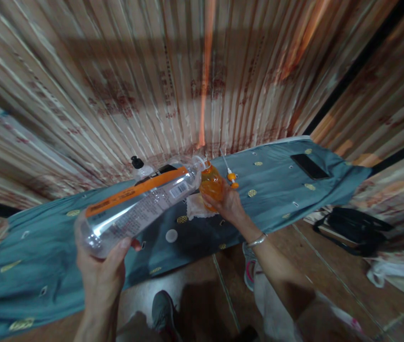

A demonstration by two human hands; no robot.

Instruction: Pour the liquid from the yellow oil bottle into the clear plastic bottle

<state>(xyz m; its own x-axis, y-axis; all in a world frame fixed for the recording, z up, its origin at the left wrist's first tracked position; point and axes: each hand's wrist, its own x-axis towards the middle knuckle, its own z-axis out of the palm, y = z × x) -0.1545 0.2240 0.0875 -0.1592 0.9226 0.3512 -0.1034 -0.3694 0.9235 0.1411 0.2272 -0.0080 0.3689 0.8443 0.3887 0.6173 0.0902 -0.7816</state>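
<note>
your left hand (98, 270), in the lower left of the frame, is wrapped around the base of a large clear bottle (141, 204) with an orange band and a printed label, fingers curled up its side and the thumb tip showing at the right edge. you hold the bottle tilted nearly flat, its base low at the left and its neck rising toward the middle of the frame, where the mouth meets the top of a small orange bottle (212, 186). your right hand (228, 205), just right of centre, is closed on that small orange bottle from below and behind, keeping it upright; a thin bracelet (257, 241) sits on that wrist. the two hands are well apart, joined only through the bottles. whether liquid is passing between the mouths is too blurred to tell. under the small bottle lies a white cloth or tissue (195, 207) on a blue-grey patterned sheet (276, 190) that runs across the middle of the frame. on the sheet, a small orange-and-white cap or nozzle (232, 176) lies just right of your right hand, a white round lid (171, 235) lies below the large bottle, a bottle with a black top (138, 165) stands behind it, and a dark phone (309, 166) lies in the upper right. a black bag (351, 228) rests on the floor at the right, and your shoe (164, 311) shows at the bottom centre.
</note>
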